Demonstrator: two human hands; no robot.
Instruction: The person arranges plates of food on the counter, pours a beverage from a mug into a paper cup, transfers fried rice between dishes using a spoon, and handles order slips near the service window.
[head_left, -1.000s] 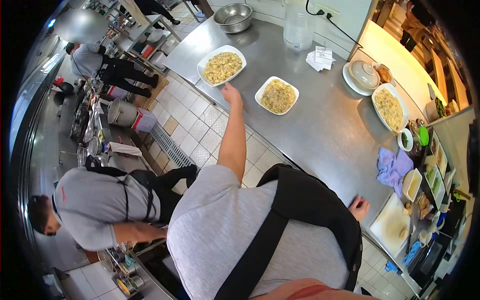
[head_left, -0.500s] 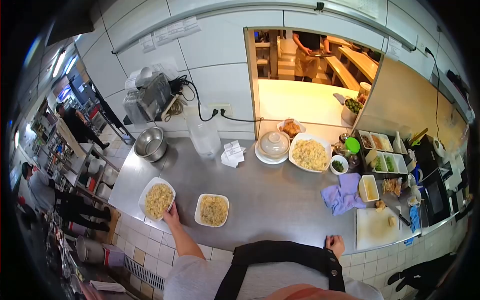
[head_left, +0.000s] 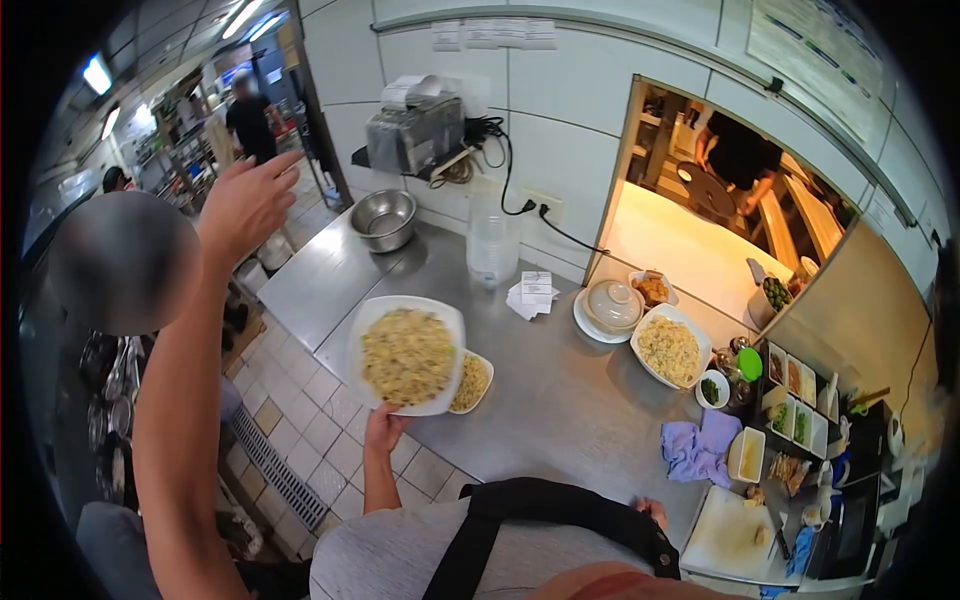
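Near the left end of the steel counter, my left hand (head_left: 385, 430) grips the near edge of a white square plate of yellow fried rice (head_left: 407, 357), lifted above the surface. Partly behind that plate is a smaller white dish of the same rice (head_left: 471, 383), standing on the counter. My right hand (head_left: 652, 512) rests at the counter's front edge, left of the white cutting board (head_left: 733, 532). Its fingers are curled, with nothing visible in them, and it is partly hidden by the black strap.
A co-worker's raised arm (head_left: 190, 380) reaches up at the left. On the counter (head_left: 560, 400) are a metal bowl (head_left: 383, 220), paper slips, a lidded pot (head_left: 613, 305), another rice plate (head_left: 668, 346), and a purple cloth (head_left: 700, 445). A person stands beyond the serving window.
My left hand has lifted the plate from the counter and moved it right, in front of the smaller dish. The co-worker's arm has come up at the left. The camera view has turned.
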